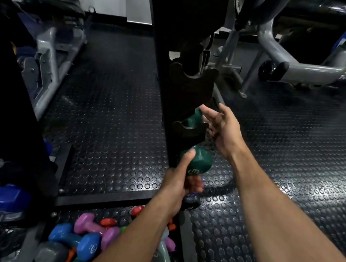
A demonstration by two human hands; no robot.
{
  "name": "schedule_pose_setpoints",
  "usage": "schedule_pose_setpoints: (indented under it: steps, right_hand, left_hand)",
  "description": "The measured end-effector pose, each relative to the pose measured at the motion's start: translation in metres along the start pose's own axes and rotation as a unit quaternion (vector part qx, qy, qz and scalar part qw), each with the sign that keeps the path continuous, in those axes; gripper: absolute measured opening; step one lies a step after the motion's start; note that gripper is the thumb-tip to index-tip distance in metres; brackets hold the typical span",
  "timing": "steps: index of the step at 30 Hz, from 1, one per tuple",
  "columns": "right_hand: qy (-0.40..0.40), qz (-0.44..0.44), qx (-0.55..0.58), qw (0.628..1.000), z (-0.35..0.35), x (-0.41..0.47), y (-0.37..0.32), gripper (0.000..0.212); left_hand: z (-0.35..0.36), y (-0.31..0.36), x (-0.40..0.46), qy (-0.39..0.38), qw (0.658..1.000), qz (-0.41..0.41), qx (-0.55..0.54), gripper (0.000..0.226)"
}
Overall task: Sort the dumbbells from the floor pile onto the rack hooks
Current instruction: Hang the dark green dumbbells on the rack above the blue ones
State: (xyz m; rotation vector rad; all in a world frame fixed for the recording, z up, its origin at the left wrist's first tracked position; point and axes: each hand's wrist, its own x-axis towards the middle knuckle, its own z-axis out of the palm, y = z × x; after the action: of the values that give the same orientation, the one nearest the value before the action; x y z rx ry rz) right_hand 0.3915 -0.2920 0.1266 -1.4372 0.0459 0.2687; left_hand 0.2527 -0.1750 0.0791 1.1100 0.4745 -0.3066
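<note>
The left hand [180, 181] grips a green dumbbell [196, 162] by its handle, fingers [194, 182] curled round the bar and the thumb laid up against the upper head, holding it upright just below and in front of a hook [189, 128] on the dark rack post [163, 75]. A second green dumbbell [193, 117] already sits in that hook, one head showing above the cradle. The right hand [220, 125] hovers just beside that seated dumbbell with fingers spread wide and relaxed, holding nothing; whether a fingertip touches the weight I cannot tell. An empty hook [193, 74] stands higher on the post.

The pile [88, 242] lies on the studded rubber floor [114, 123] near the bottom edge of view: pink, blue, grey, orange and teal dumbbells heaped together.

The held dumbbell looks small and coated, so it is probably light enough for one hand, stiff, and not fragile. The smooth coating may be a little slick, so the narrow bar between the two heads is the place to hold; the heads would then stop it sliding through the grip. To seat it, the bar likely has to drop into a hook's notch with a head on each side.
</note>
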Motion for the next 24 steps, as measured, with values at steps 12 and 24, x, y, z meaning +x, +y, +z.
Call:
schedule_pose_setpoints:
  steps: [12, 24]
  right_hand:
    - [0.011, -0.005, -0.008, 1.000, 0.005, -0.004, 0.020, 0.056]
    - [0.220, -0.034, -0.082, 0.972, -0.017, -0.097, 0.054, 0.043]
  left_hand:
    - [-0.026, -0.004, -0.006, 0.052, 0.976, 0.125, 0.170, 0.066]
    - [-0.074, 0.013, -0.030, 0.039, 0.915, 0.171, 0.364, 0.059]
